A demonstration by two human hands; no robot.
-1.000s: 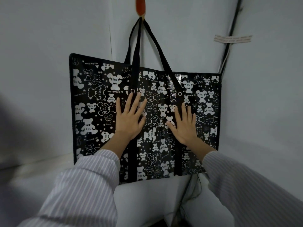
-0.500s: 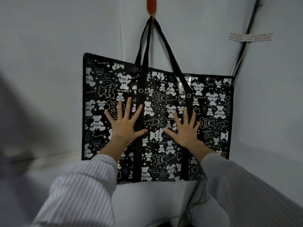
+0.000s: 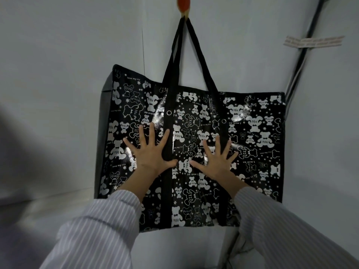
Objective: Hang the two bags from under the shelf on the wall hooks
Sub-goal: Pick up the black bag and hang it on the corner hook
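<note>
A glossy black woven tote bag with white bear print point(image 3: 252, 133) hangs by its straps from an orange wall hook point(image 3: 183, 4) at twelve o'clock. Left hand point(image 3: 150, 156) and right hand point(image 3: 216, 160), fingers spread, press flat on its face, grasping nothing.

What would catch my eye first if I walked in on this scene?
A big black bag covered in white cartoon bears, hanging flat against the pale wall by its black straps from a red hook at the top. Next, the left hand and right hand, fingers spread, pressed flat on the bag's front.
</note>
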